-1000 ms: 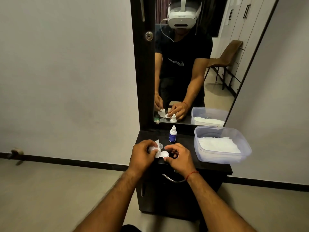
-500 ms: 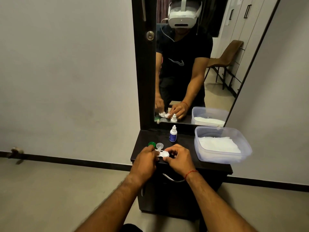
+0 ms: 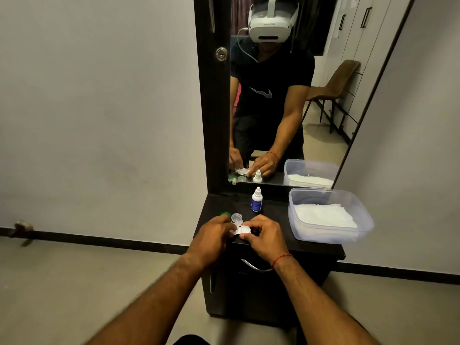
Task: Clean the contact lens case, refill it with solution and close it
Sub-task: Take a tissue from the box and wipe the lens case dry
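Lying on the dark cabinet top, the white plastic lens case, judged light and slippery, is pinched at its rim by the right hand, white tissue by the left hand.

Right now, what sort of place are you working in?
Probably a home bedroom or dressing corner: a tall dark-framed mirror rises behind a small black cabinet, and a brown chair and pale wardrobe doors show in its reflection.

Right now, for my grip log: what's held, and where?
The right hand pinches the lens case at its right end; the left hand holds a tissue against it.
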